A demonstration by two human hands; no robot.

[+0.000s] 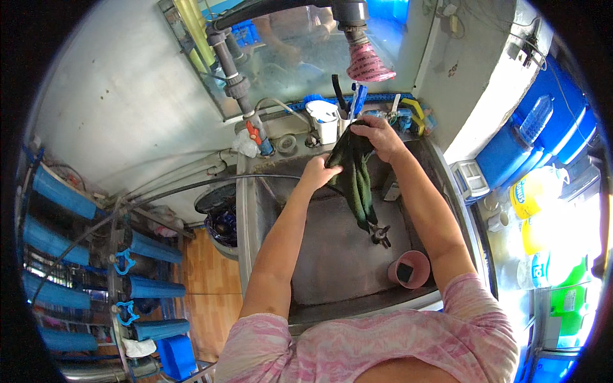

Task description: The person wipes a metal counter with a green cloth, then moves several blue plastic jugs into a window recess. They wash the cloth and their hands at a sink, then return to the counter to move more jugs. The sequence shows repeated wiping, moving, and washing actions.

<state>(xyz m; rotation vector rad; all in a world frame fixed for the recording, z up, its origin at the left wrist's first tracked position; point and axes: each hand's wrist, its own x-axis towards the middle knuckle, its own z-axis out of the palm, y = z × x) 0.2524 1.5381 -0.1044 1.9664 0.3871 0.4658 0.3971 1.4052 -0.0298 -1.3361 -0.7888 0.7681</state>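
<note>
Here both hands, left (314,171) and right (382,138), grip a dark green cloth (356,179) hanging over the steel sink (332,255)

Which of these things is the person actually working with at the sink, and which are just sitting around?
In use:
- dark green cloth, gripped by the left hand and the right hand
- steel sink, under the cloth

Lying about:
- pink cup in the sink
- white holder with brushes
- blue filter canisters
- blue water jugs

Soft dark green cloth (355,175) hangs over a dull, matt metal sink (332,255) holding a smooth pink plastic cup (409,269).
</note>
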